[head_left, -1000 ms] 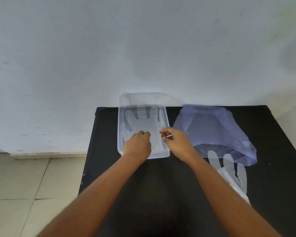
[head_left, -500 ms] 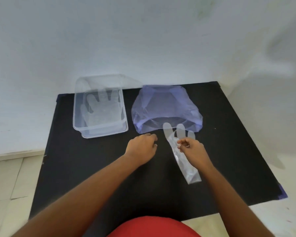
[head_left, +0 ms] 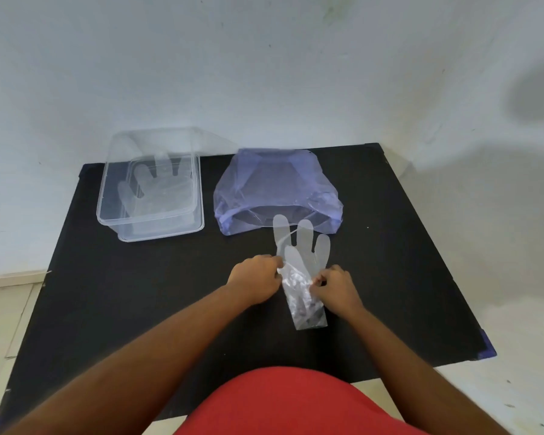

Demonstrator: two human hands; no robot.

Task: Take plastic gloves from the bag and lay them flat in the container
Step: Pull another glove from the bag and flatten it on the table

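My left hand [head_left: 255, 282] and right hand [head_left: 336, 287] pinch opposite edges of the clear glove pile [head_left: 300, 277] lying between my fingers on the black table [head_left: 107, 293]. Beyond my fingertips gapes the purple bag [head_left: 277, 189]; far left sits the container [head_left: 151, 186] (one glove already flat inside).

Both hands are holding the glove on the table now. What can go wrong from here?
1. The left hand and right hand pinch the glove at its crumpled middle, so it may land creased, not flat.
2. This thin film could fold or slip on the way to the container.
3. A glove in the container already lies there; dragging across may shift it.
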